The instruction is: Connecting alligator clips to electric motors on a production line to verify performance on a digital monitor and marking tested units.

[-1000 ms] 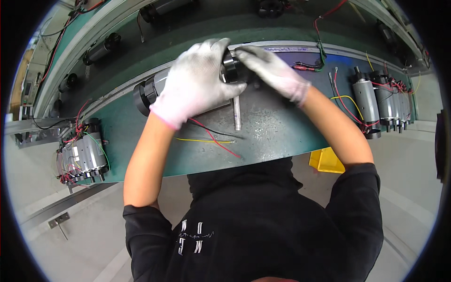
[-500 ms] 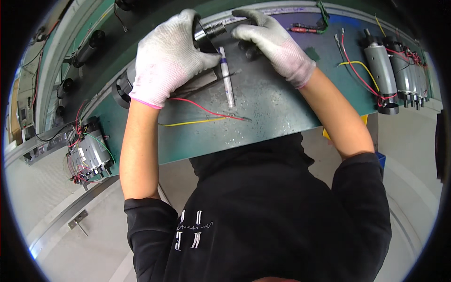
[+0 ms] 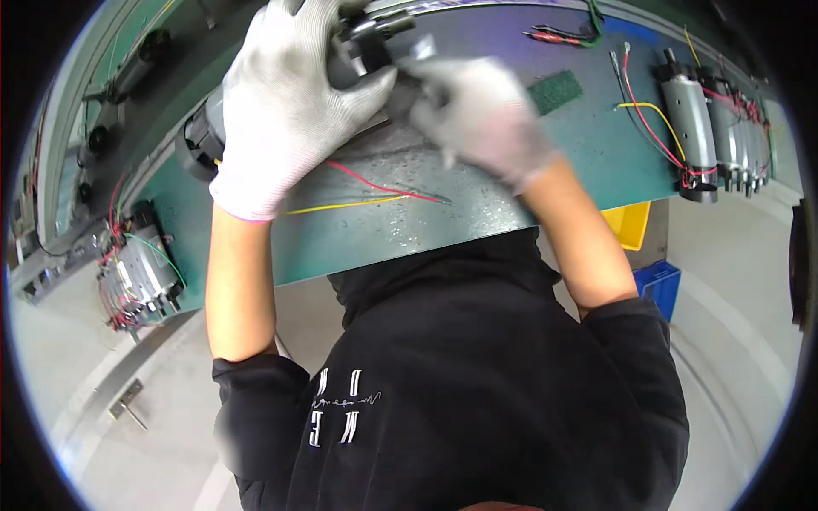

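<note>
My left hand point(image 3: 290, 102), in a white knit glove, is closed around the black end of a grey cylindrical motor point(image 3: 371, 43) with a metal shaft sticking out to the right. The motor's other end point(image 3: 200, 136) shows left of the glove; much of its body is hidden. A red wire point(image 3: 375, 184) and a yellow wire point(image 3: 341, 204) trail onto the table beneath. My right hand point(image 3: 481, 115), gloved and smeared by motion, is just right of the shaft. Its fingers are closed on a white marker pen point(image 3: 423, 48), whose upper part blurs out above them.
A green scouring pad point(image 3: 555, 92) and red-and-black clip leads point(image 3: 558, 37) lie on the green table point(image 3: 494, 200). Several grey motors point(image 3: 690, 123) with wires stand at the right, more point(image 3: 141, 272) at the left edge. A yellow bin point(image 3: 628, 225) and blue bin point(image 3: 660, 288) sit below.
My right hand has come down and left and taken up the marker pen that lay on the table. My left hand has shifted slightly up and left with the motor. The scouring pad is uncovered.
</note>
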### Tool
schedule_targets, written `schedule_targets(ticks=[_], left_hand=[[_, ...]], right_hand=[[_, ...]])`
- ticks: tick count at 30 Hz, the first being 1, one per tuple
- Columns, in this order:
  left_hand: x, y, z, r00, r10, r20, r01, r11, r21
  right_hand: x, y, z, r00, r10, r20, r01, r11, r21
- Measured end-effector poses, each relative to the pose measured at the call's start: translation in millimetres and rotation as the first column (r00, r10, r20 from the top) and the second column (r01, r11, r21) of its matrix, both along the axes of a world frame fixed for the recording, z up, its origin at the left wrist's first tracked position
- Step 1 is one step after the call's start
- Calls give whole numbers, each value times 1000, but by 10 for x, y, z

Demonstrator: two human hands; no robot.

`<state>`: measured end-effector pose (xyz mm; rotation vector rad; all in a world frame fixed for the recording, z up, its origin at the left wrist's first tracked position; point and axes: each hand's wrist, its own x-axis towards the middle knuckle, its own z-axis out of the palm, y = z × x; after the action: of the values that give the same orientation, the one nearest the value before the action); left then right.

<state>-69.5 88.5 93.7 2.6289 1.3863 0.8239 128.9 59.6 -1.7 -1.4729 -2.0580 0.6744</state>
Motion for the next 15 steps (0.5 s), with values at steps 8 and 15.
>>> schedule_targets(ticks=[8,15], left_hand=[[-796,-594,-147,817,-66,574,146,985,-95],[-1721,-1223,-855,602,7,799,-25,1000,10]], right_hand=[[643,-328,602,924,-228,306,13,820,572],[-1352,269,1589,636,542,-549,-702,702,-119]])
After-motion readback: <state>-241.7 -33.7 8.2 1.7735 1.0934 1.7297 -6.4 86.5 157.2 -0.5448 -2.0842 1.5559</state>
